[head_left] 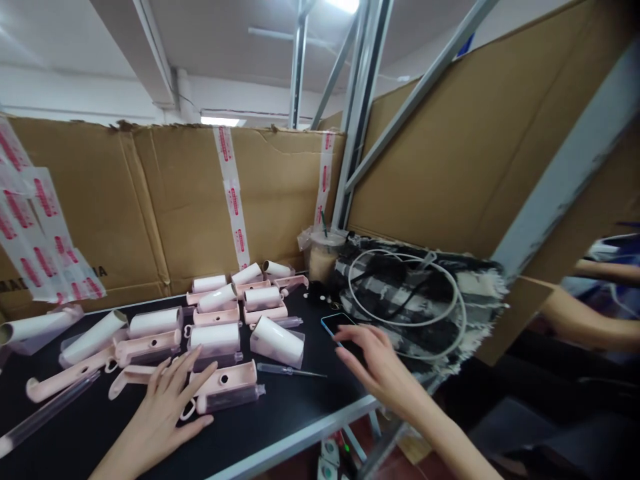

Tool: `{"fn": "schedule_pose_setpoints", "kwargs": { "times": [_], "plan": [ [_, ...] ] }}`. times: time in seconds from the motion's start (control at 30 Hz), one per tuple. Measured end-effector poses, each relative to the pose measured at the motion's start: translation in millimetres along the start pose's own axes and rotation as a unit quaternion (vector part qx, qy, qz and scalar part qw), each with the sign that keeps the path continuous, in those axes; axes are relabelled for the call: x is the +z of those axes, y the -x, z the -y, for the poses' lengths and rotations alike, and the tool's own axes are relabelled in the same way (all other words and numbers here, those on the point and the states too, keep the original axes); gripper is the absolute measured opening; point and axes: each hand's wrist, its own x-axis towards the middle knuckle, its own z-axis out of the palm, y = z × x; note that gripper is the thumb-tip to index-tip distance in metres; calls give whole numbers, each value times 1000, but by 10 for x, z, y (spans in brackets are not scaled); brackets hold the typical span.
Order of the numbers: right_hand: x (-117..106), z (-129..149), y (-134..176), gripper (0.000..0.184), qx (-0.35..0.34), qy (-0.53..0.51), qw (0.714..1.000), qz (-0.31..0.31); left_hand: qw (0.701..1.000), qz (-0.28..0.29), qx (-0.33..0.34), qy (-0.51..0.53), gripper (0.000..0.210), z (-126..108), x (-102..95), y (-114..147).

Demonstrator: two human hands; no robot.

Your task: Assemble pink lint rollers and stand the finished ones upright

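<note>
My left hand point(163, 407), fingers spread, rests over pink plastic holders that look like lint roller parts. Its fingertips reach a pink holder point(225, 377) and a white paper roll point(215, 339); whether they press on them I cannot tell. A clear tube piece lies along that holder's near side. My right hand point(375, 363) is stretched out, fingers apart, over a phone point(333, 323) with a blue edge, partly covering it. Contact with the phone is unclear. Between the hands lies a screwdriver point(287, 369) with a clear handle.
Several more white rolls point(155, 322) and pink holders cover the black tabletop point(295, 413). At the back stand a drink cup point(323, 257) and a checked cloth point(400, 293) with a looped white cable point(463, 320). Cardboard walls and metal posts enclose it. Another person's arm point(585, 323) shows at right.
</note>
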Motion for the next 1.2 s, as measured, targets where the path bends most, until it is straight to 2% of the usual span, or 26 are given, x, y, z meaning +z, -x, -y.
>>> {"fn": "schedule_pose_setpoints", "kwargs": {
  "times": [0.07, 0.17, 0.3, 0.37, 0.47, 0.67, 0.8, 0.87, 0.97, 1.07, 1.2],
  "plan": [
    [-56, -300, 239, 30, 62, 37, 997, 14, 1000, 1, 0, 10, 62, -6, -3, -2],
    [-31, -513, 458, 36, 89, 28, 994, 50, 1000, 4, -9, 28, 61, -20, -16, -6],
    [42, -476, 424, 45, 145, 17, 989, 36, 999, 10, -18, 31, 61, -21, -23, 5],
    [92, -435, 345, 58, 206, 75, 975, 29, 999, 13, -19, 29, 62, -19, -24, 11],
    [195, -419, 260, 77, 269, 171, 946, 65, 999, 17, -23, 32, 61, -23, -33, 13],
    [312, -490, 253, 81, 307, 164, 932, 99, 998, 25, -29, 52, 61, -38, -60, 8],
    [305, -604, 355, 93, 336, 157, 922, 110, 997, 31, -30, 66, 62, -39, -78, -1],
    [311, -672, 437, 92, 332, 143, 927, 101, 996, 32, -30, 72, 61, -39, -82, -4],
    [331, -736, 538, 79, 343, 106, 931, 60, 996, 34, -30, 76, 62, -38, -75, -2],
    [340, -726, 563, 68, 371, 62, 926, 10, 996, 40, -28, 70, 63, -34, -56, 7],
    [313, -669, 534, 64, 374, 9, 927, -19, 995, 44, -34, 77, 69, -29, -28, 22]
  ]
}}
